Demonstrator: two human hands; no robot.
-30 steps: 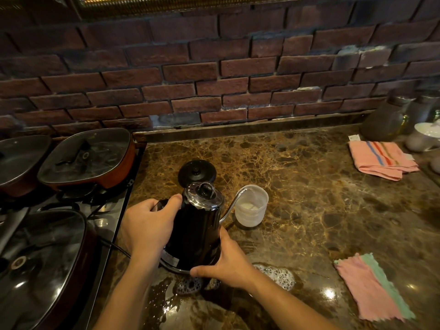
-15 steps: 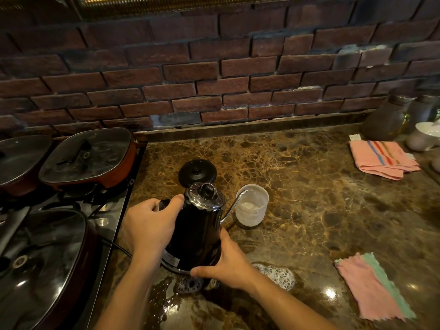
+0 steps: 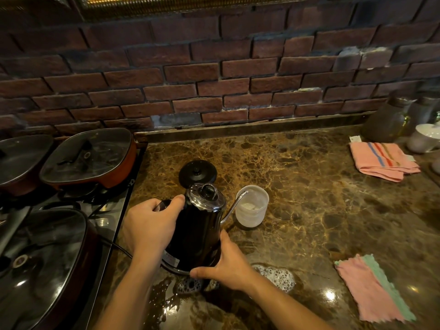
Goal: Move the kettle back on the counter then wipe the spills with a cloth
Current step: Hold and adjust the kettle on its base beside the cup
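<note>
A black gooseneck kettle (image 3: 201, 231) with a chrome lid stands on its round base on the brown marble counter (image 3: 309, 198). My left hand (image 3: 148, 227) grips the kettle's handle. My right hand (image 3: 227, 264) holds the base at the kettle's foot, thumb along the front rim. A foamy, wet spill (image 3: 277, 276) lies on the counter just in front of and to the right of the base. A pink and green cloth (image 3: 373, 288) lies flat at the front right, clear of both hands.
A translucent plastic cup (image 3: 252, 206) stands under the spout tip. A black round lid (image 3: 197, 173) lies behind the kettle. Lidded pans (image 3: 88, 157) fill the stove at left. A folded striped towel (image 3: 383, 160), jars and a white bowl sit at the back right. A cord runs left from the base.
Almost nothing has moved. Both hands keep the same hold on the kettle and its base, which stay in the same spot.
</note>
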